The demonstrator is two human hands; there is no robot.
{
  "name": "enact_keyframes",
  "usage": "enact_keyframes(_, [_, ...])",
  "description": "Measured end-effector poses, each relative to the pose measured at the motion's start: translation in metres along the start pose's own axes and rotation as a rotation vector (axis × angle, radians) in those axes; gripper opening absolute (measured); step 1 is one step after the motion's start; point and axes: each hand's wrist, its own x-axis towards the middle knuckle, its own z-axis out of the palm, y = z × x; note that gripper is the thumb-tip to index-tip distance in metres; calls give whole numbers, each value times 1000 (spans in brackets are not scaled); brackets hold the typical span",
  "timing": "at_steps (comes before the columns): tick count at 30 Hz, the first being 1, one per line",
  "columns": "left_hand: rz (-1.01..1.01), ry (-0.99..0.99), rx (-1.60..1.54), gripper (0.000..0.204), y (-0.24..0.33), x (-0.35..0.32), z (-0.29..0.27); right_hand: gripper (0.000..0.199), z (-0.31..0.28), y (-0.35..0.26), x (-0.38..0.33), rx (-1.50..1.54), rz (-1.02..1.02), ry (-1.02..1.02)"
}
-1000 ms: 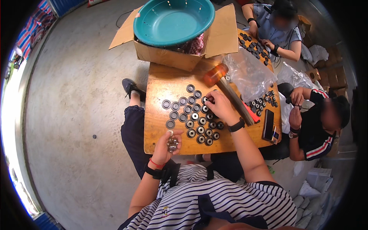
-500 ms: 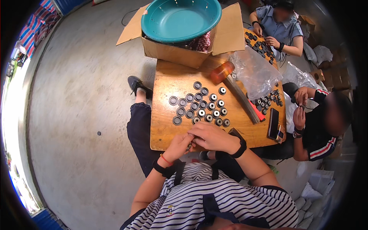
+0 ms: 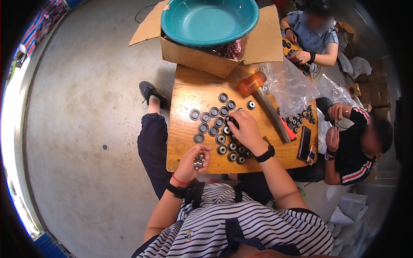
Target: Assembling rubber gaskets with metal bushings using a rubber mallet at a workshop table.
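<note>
- At far left, a bright opening (image 3: 19, 116) runs along the room's edge, with a striped tarpaulin (image 3: 39, 30) at its upper end.
- A grey, faintly stained concrete floor (image 3: 81, 94) spreads toward the table; a small dark disc (image 3: 104, 147) lies on it.
- The left hand (image 3: 187, 165) is cupped near the table's front edge, fingers curled round several small silvery metal rings (image 3: 199, 163).
- The wooden table (image 3: 177, 146) is yellow-brown and glossy; plain black round caps (image 3: 203, 128) lie flat on its left part.
- Behind, a teal plastic basin (image 3: 211, 21) sits on an open cardboard box (image 3: 193, 55).
- Black caps with silvery centres (image 3: 221, 149) stand mid-table, partly under the right hand (image 3: 247, 131), whose fingers bend down among them; whether it grips one cannot be told.
- Farther right lie an amber-headed mallet (image 3: 252, 84), a clear plastic bag (image 3: 286, 86) and a dark phone (image 3: 304, 139).
- Two co-workers sit at the right; beyond them are stacked cartons (image 3: 375, 89).
</note>
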Motion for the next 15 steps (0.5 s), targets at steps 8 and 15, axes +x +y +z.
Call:
enact_keyframes(8, [-9, -36, -57, 38, 0, 0, -3, 21, -2, -5, 0, -101, -4, -81])
enact_keyframes(15, [42, 10, 48, 53, -6, 5, 10, 16, -12, -12, 13, -363, -57, -161])
